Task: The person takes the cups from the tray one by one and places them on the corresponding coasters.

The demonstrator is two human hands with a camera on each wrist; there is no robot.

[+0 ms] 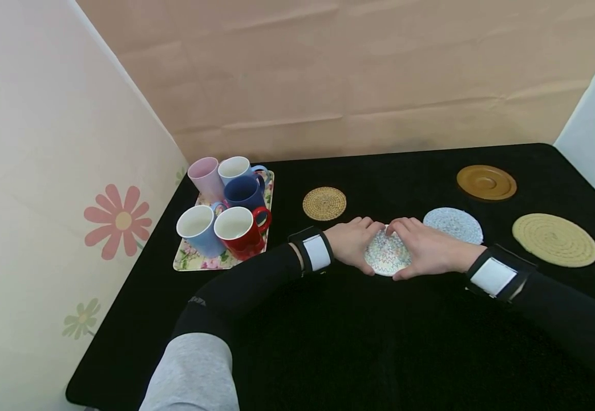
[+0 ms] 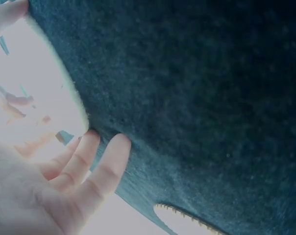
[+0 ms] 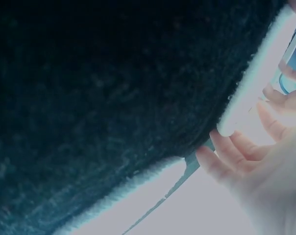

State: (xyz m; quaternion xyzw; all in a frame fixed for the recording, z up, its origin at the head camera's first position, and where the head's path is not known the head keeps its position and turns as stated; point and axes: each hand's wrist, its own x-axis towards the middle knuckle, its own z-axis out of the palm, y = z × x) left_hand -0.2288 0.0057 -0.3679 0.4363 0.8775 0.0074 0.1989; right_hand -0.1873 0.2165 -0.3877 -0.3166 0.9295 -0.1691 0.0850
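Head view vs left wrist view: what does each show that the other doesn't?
Head only: five mugs on the floral tray, the brown disc and the yellow mat.
Left wrist only: the palm side of the left hand, close up.
Both: the left hand, the patterned mat it holds, and the black tabletop; the mat's pattern is washed out in the wrist view.

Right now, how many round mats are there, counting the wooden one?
5: a tan mat right of the tray, a patterned mat between left hand and right hand, a speckled mat beyond the right hand, a wooden mat at back right, a yellow mat farthest right.
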